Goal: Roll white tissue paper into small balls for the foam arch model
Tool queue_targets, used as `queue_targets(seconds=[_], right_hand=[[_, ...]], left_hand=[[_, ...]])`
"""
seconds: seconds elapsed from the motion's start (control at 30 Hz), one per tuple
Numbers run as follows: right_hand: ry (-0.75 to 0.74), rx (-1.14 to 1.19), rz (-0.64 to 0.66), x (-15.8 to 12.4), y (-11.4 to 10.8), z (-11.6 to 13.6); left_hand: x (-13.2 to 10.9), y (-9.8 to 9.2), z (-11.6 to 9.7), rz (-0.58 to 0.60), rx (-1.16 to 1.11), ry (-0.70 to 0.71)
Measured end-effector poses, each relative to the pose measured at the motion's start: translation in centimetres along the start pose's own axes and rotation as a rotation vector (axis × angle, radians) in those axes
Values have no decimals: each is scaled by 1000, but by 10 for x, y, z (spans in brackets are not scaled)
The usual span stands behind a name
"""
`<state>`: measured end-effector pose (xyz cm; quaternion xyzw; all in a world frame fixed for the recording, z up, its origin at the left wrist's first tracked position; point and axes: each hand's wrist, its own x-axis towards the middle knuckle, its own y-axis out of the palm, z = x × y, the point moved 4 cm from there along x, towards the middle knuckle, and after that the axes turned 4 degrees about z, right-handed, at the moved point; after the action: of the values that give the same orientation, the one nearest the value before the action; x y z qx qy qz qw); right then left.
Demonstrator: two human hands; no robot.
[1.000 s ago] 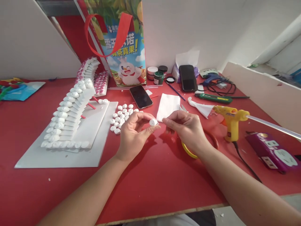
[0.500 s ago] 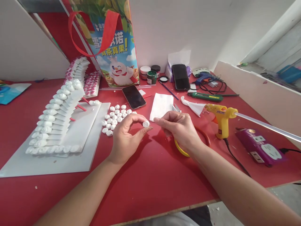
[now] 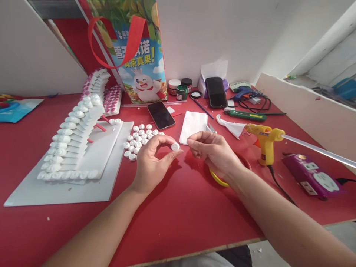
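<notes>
Between thumb and index finger, my left hand (image 3: pixel 152 159) pinches a small white rolled rosette (image 3: pixel 175 147), its coiled face turned toward me. Just right of it, my right hand (image 3: pixel 215 150) is closed in a pinch; whatever its fingertips may hold is too small to make out. A small gap separates the two hands. Beneath the right hand lie scissors with red and yellow handles (image 3: pixel 219 180), partly hidden. Several similar white rosettes (image 3: pixel 137 144) sit in a loose group beyond my left hand. A folded white tissue (image 3: pixel 194 128) lies behind the hands.
At left, a curved white stepped piece (image 3: pixel 80 137) edged with rosettes stands on a white board (image 3: pixel 94 194). A yellow glue gun (image 3: pixel 266 142) and purple power strip (image 3: pixel 313 176) are at right. Behind are a phone (image 3: pixel 161 115), paint jars (image 3: pixel 182 92) and a printed bag (image 3: pixel 144 74).
The whole view has shifted slightly, with things appearing a little further right. My left hand keeps its pinch on the rosette, and my right fingers have curled slightly.
</notes>
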<state>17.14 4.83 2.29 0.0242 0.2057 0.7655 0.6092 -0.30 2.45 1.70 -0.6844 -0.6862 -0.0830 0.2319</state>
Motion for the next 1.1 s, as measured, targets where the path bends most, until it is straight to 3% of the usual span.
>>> queue_targets(seconds=[0.17, 0.4, 0.6, 1.1], right_hand=[[-33, -112, 10, -3, 2, 0], [79, -226, 159, -8, 11, -2], [134, -184, 180, -7, 11, -5], [96, -287, 118, -4, 4, -10]], left_hand=[[0, 2, -2, 55, 17, 69], [1, 1, -12, 47, 192, 232], [1, 2, -15, 58, 234, 268], [-1, 5, -9, 115, 280, 221]])
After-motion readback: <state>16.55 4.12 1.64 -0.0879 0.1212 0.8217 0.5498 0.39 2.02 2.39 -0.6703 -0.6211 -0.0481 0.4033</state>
